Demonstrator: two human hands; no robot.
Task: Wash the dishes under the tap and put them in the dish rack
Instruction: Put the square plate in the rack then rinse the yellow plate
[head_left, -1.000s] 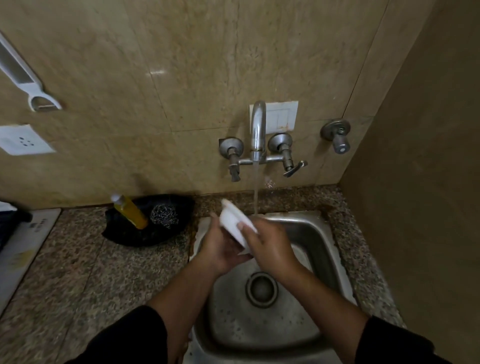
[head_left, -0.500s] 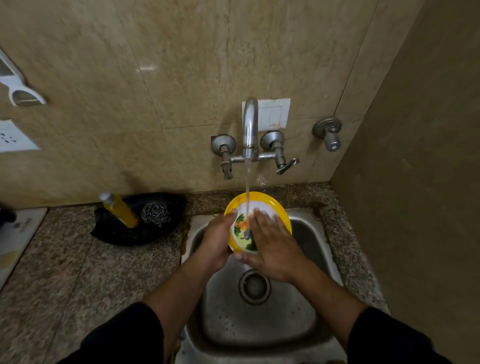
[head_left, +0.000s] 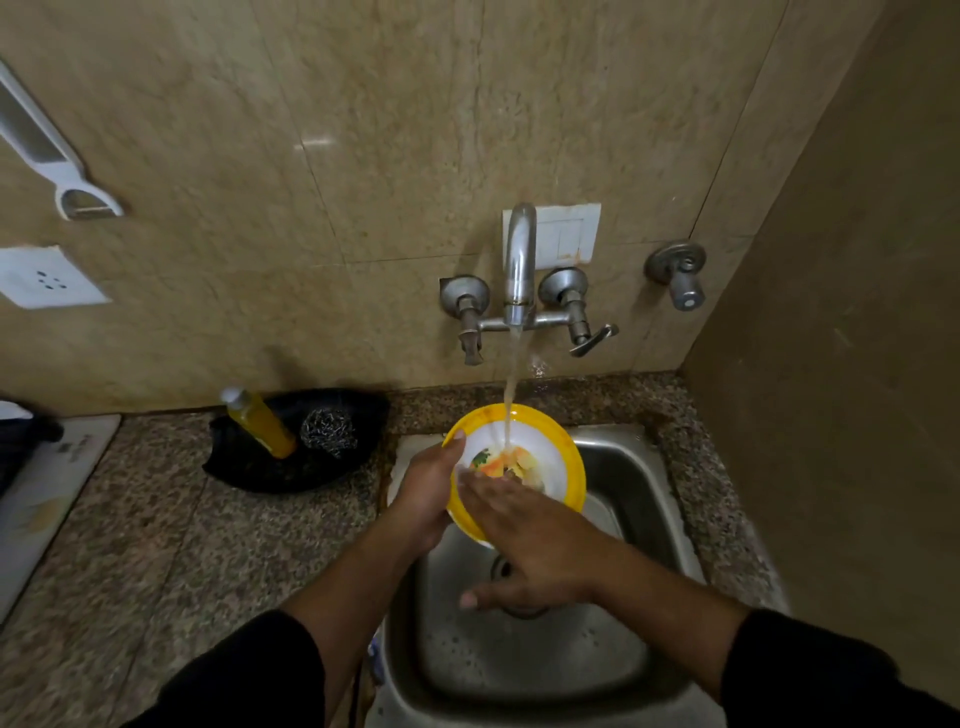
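A plate (head_left: 563, 457) with a yellow rim and a white, picture-printed middle is held tilted over the steel sink (head_left: 644, 493). Water runs from the tap (head_left: 519, 265) onto its face. My left hand (head_left: 428, 493) grips the plate's left edge, thumb on the rim. My right hand (head_left: 524, 540) lies flat across the lower part of the plate's face with straight fingers, thumb spread out over the drain. The dish rack is out of view.
On the granite counter left of the sink lies a black tray (head_left: 291, 467) holding a yellow bottle (head_left: 262, 423) and a steel scrubber (head_left: 328, 434). A tiled wall rises behind, with a side wall close on the right. A white board (head_left: 47, 493) lies at far left.
The plate was turned from its white back to its printed face under the stream. My right hand slid down and to the left across the face.
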